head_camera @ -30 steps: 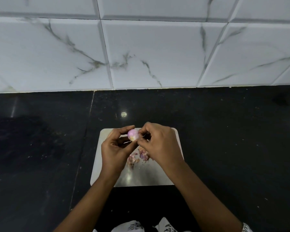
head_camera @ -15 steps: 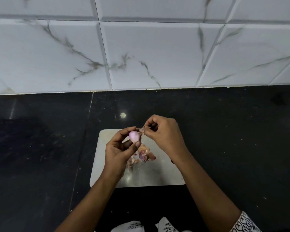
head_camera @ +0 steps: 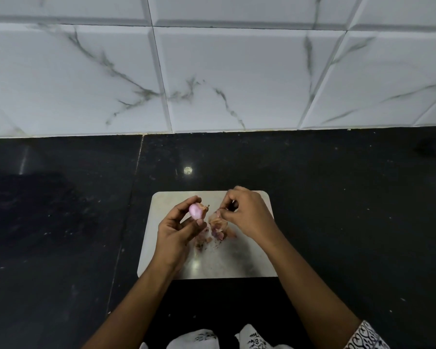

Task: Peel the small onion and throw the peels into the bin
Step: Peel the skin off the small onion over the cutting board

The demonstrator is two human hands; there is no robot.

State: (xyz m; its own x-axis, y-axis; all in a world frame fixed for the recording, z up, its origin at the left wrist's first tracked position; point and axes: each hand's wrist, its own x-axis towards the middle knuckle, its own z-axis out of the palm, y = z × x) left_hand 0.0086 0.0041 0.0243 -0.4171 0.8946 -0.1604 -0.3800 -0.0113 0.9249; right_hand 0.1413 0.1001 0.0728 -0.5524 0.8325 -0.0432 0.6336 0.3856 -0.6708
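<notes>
My left hand [head_camera: 179,230] pinches a small pink onion [head_camera: 195,210] between thumb and fingers, above the pale cutting board [head_camera: 237,260]. A bit of dry skin still clings to the onion's right end. My right hand [head_camera: 247,214] is a short way to the right, its fingertips closed on a papery piece of peel [head_camera: 217,219] that hangs down from them. Loose peels [head_camera: 215,235] lie in a small heap on the board below both hands. No bin is in view.
The board rests on a black stone counter [head_camera: 350,210] that runs left and right. A white marble-tiled wall [head_camera: 212,71] rises behind the counter. Patterned white cloth [head_camera: 204,338] shows at the bottom edge.
My right hand has pulled a strip of peel off the onion and moved right and down, away from my left hand. The onion stays in my left hand.
</notes>
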